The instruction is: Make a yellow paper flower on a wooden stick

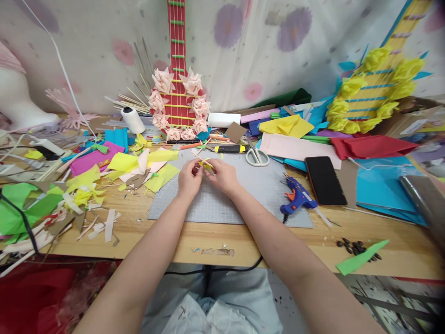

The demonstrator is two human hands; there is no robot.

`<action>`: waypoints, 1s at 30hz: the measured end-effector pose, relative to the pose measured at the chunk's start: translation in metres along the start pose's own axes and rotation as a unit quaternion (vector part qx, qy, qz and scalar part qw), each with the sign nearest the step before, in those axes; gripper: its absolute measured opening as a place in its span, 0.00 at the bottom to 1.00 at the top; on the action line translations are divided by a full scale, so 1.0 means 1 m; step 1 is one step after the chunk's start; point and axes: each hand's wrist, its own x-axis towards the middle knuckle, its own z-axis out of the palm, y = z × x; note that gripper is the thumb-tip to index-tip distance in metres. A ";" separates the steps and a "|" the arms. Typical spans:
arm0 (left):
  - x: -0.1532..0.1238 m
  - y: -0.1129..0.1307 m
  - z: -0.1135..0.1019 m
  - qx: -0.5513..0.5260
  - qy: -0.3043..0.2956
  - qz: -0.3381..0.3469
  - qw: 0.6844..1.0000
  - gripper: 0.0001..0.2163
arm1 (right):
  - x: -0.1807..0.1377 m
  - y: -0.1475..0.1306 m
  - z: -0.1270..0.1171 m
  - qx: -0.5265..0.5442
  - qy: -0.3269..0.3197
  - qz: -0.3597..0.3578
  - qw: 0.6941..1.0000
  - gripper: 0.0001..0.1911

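Above the grey cutting mat [267, 195], my left hand [190, 177] and my right hand [223, 175] meet with fingertips close together. Between them is a small piece of yellow paper [206, 163], mostly covered by the fingers. A thin, pale stick [201, 159] slants across the yellow paper at the fingertips. The left hand's fingers are closed on the paper, and the right hand's fingers pinch at the paper and stick. Just beyond the hands lie a yellow and black utility knife [230, 149] and scissors [257, 157] with pale handles.
A blue glue gun [298, 197] and a black phone [326, 180] lie to the right. Paper scraps [86, 185] cover the left side. Behind stand a red paper guitar [178, 99] with pink flowers and a yellow guitar [371, 93]. Dark seeds [356, 248] sit near the front edge.
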 end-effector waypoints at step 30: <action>-0.002 0.006 -0.005 0.050 -0.029 0.080 0.995 0.13 | 0.000 0.009 -0.002 0.055 0.034 0.012 0.998 0.11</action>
